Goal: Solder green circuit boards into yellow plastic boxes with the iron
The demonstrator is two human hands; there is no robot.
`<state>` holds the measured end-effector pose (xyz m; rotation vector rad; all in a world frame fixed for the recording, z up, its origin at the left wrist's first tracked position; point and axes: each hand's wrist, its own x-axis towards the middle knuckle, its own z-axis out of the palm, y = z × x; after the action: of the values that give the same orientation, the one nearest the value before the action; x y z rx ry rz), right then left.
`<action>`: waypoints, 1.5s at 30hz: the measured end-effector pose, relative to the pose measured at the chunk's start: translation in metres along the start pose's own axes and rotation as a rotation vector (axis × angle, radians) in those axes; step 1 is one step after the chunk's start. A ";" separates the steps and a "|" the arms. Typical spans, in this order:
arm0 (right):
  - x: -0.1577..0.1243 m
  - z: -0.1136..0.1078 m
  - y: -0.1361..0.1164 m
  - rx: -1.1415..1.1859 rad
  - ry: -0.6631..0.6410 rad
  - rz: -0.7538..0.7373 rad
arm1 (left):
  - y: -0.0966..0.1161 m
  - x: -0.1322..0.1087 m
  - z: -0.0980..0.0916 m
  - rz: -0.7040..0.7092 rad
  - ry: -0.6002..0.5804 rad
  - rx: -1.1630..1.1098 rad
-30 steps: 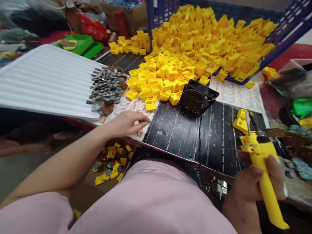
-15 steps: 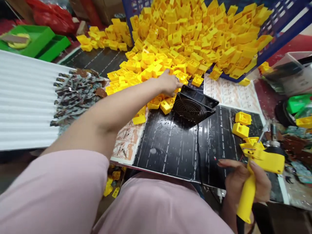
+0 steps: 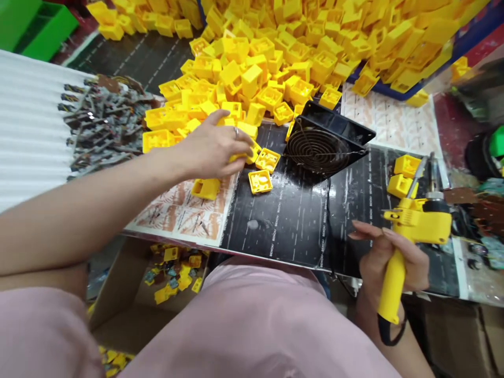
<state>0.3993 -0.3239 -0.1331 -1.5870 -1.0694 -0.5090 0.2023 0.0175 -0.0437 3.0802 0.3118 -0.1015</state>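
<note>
My left hand (image 3: pixel 220 144) reaches over the near edge of a heap of yellow plastic housings (image 3: pixel 252 79), fingers spread and curved over several of them. Two housings, one of them an open-faced housing (image 3: pixel 260 181), lie just right of its fingertips. In my right hand (image 3: pixel 394 257) is a yellow soldering gun (image 3: pixel 397 278), its metal tip pointing up and away. A black fan (image 3: pixel 321 147) with a round wire guard stands tilted on the black mat (image 3: pixel 291 220), between my hands. Near the soldering gun's tip sit two more yellow housings (image 3: pixel 401 185).
Wired circuit boards (image 3: pixel 106 126) are piled on a white corrugated sheet (image 3: pixel 31 126) at left. A blue basket (image 3: pixel 464 58) of housings stands at the back. Below the table edge is a cardboard box (image 3: pixel 122 283) with yellow pieces. More boards (image 3: pixel 488 220) lie at right.
My left hand has moved left and nearer, away from the fan, onto the near part of the heap. Two housings now lie apart on the mat beside it. The view has shifted down.
</note>
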 end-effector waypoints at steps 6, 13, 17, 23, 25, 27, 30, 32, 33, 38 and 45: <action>0.012 0.008 -0.024 0.067 -0.063 -0.140 | 0.034 0.019 0.004 -0.117 -0.052 0.041; 0.016 0.015 -0.045 0.090 -0.328 -0.194 | 0.060 -0.035 0.003 0.122 -0.136 0.120; 0.018 0.039 -0.053 0.105 -0.519 -0.235 | 0.084 -0.080 0.009 -0.112 0.084 0.040; 0.018 0.096 -0.063 0.016 -0.625 -0.438 | 0.112 -0.099 0.041 -0.199 0.196 0.086; 0.018 0.106 -0.067 0.009 -0.636 -0.462 | 0.112 -0.098 0.048 -0.189 0.235 0.142; 0.017 0.104 -0.069 -0.007 -0.583 -0.452 | 0.109 -0.101 0.052 -0.141 0.286 0.191; 0.013 0.081 -0.073 -0.045 -0.434 -0.365 | 0.106 -0.111 0.056 -0.008 0.423 0.195; 0.007 0.061 -0.074 -0.082 -0.351 -0.310 | 0.109 -0.115 0.060 0.056 0.534 0.156; 0.003 0.053 -0.074 -0.103 -0.328 -0.296 | 0.112 -0.116 0.062 0.071 0.581 0.110; -0.015 0.038 -0.067 -0.192 -0.347 -0.291 | 0.128 -0.094 0.063 -0.129 0.412 -0.281; -0.013 0.031 -0.048 -0.217 -0.232 -0.133 | 0.124 -0.063 0.045 -0.358 0.090 -0.279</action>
<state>0.3465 -0.3002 -0.1269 -1.8055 -1.3380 -0.5542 0.1625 -0.1184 -0.0792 2.7267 0.8051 0.0647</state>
